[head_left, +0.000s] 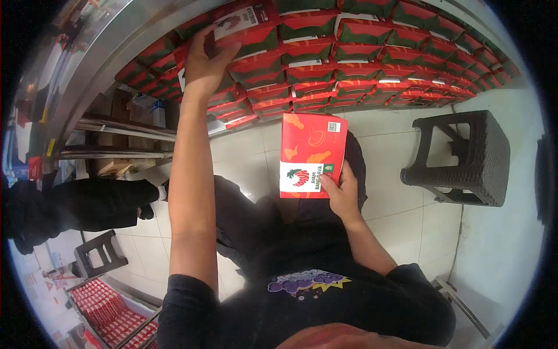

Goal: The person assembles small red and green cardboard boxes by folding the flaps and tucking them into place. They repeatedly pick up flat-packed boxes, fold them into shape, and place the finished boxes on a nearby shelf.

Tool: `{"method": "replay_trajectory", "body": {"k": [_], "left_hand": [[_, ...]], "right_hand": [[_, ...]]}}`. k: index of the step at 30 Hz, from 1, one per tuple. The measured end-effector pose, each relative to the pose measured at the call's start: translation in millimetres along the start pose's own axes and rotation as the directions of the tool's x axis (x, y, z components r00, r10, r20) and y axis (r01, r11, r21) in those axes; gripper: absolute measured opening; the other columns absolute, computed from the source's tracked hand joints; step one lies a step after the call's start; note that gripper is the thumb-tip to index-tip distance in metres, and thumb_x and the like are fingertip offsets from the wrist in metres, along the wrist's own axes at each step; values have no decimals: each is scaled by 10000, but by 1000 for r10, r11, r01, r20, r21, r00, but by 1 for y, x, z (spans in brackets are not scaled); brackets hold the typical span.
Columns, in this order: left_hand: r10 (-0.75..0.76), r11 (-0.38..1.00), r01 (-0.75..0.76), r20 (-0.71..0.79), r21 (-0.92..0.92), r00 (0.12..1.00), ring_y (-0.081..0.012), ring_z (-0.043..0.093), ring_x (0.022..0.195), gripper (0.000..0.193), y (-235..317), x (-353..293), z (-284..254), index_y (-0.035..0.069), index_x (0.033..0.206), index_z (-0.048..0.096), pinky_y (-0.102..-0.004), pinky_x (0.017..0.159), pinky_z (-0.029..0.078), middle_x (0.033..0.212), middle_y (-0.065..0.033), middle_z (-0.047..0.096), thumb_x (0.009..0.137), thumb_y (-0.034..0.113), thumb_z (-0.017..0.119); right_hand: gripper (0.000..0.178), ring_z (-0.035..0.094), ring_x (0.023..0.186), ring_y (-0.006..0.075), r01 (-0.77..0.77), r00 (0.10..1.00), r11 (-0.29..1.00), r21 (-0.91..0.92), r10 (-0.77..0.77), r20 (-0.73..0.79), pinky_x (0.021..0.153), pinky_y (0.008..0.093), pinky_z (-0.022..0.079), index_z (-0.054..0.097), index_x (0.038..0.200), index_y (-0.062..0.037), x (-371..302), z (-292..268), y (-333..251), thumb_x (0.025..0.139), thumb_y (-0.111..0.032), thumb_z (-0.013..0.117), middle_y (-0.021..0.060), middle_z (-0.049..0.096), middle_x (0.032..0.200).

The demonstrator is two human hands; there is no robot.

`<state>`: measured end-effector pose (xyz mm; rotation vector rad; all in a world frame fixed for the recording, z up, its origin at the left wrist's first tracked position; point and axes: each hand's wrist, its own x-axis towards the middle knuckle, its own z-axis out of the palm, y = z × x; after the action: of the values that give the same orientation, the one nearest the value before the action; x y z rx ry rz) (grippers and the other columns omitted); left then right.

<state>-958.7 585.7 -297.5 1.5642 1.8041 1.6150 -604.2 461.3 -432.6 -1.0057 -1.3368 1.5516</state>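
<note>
A red cardboard food box [308, 139] with orange drawings and a white label is in my right hand [344, 195]. That hand grips the box's lower right corner, with the thumb on the printed face. My left arm stretches out to the far left, where my left hand [204, 65] is at the wall of stacked red and green boxes [308, 74]. Its thumb and fingers are apart beside a box with a white label [241, 23] on the stack. Whether the fingertips touch that box I cannot tell.
A dark woven-pattern plastic stool [479, 157] stands on the right by the pale wall [517, 232]. To the left are metal rails [122, 152], another person's dark-clothed legs [87, 203] and a smaller stool [100, 255]. A crate of red-and-white packs [104, 308] sits lower left.
</note>
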Motion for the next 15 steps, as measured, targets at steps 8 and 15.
{"method": "replay_trajectory", "body": {"k": [8,15], "left_hand": [[-58,997,50,-131,-61,990,-203,651,1121,540,-3,-4,-7,7,1349,576,-333,967,514,1227,-120,681,915,257,779],[38,972,-121,-371,-202,928,-201,648,1101,349,10,-28,-27,10,1290,590,-346,949,514,1178,-126,689,991,175,660]], "right_hand": [[450,678,1020,141,-9,1000,999,-37,9,20,914,323,539,554,1322,27,5,0,-2,914,-73,713,115,719,1130],[460,655,1050,139,-40,998,999,-9,41,47,938,317,521,535,1342,29,8,-1,-3,915,-41,691,110,697,1169]]}}
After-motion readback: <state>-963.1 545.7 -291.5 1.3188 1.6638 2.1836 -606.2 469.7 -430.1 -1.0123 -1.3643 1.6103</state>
